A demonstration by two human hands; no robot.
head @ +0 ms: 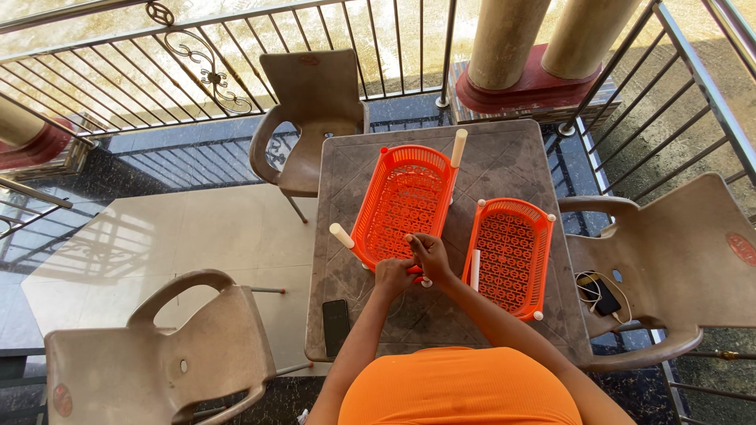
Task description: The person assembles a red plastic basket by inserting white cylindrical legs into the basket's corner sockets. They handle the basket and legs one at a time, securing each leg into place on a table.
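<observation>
Our left hand (391,275) and right hand (430,256) meet at the near rim of the larger orange basket (402,201), the one tilted up on the table (512,157). Both hands are closed with the fingers bunched together at that rim. They appear to pinch a small part at the corner, but the part itself is too small to make out from the head view.

The larger orange basket is an openwork plastic tray. We judge it light and fairly stiff, with some flex along the long walls. The lattice offers many finger holds, yet the solid rim near a corner is the better place to grip, since the mesh could bend or crack under a hard pinch. Two cream tubes stand at its corners, one at the far right (458,147) and one at the near left (342,234). They look like smooth, rigid legs and may slip in the fingers.

Just right of the hands a second orange basket (510,256) lies flat on the table, with small white caps at its corners and another cream tube (475,270) lying against its left wall.

Further out, a dark phone (335,324) lies near the table's left front edge. Brown plastic chairs ring the table. The right chair (685,260) carries a second phone with a white cable (600,294) on its seat.
</observation>
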